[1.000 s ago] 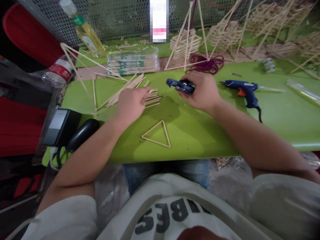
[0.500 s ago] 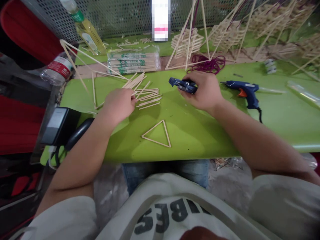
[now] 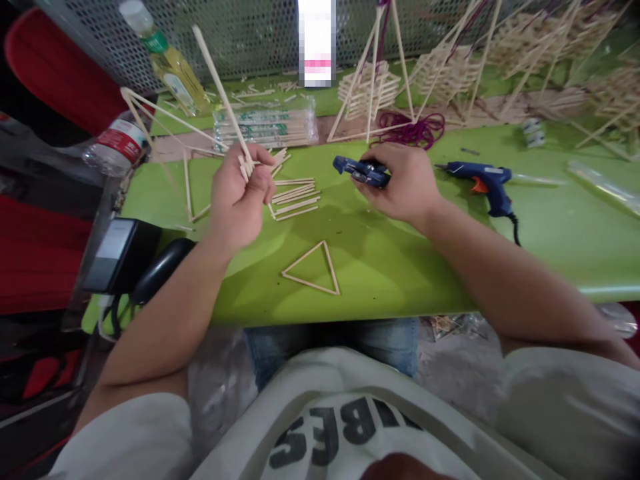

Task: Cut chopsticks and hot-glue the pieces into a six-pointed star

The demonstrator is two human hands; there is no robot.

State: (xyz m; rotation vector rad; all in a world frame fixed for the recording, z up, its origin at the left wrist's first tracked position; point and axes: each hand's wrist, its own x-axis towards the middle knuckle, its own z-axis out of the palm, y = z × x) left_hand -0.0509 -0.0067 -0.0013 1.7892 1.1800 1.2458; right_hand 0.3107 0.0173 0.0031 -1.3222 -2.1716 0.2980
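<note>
My left hand (image 3: 240, 200) is closed around a few wooden chopsticks (image 3: 220, 87), raised over the table and pointing up and away. Their near ends poke out above my thumb. My right hand (image 3: 403, 180) grips a dark blue plier-like hand tool (image 3: 363, 171) with a metal part at its middle; its exact kind is partly hidden by my fingers. Between the hands lies a row of short cut sticks (image 3: 296, 193), and more sticks sit partly behind my left hand. Nearer to me, a flat stick triangle (image 3: 313, 269) rests on the green table (image 3: 390, 267).
A blue glue gun (image 3: 480, 177) lies right of my right hand. Behind are bagged chopsticks (image 3: 270, 127), purple cord (image 3: 410, 130) and stick structures (image 3: 370, 93). At left stand a stick frame (image 3: 188, 183), a yellow-liquid bottle (image 3: 175, 70) and a black box (image 3: 117, 250).
My left hand has risen from the stick pile and turned, lifting the chopsticks upright. My right hand keeps its hold on the blue tool, nearly unmoved. The view shifted slightly.
</note>
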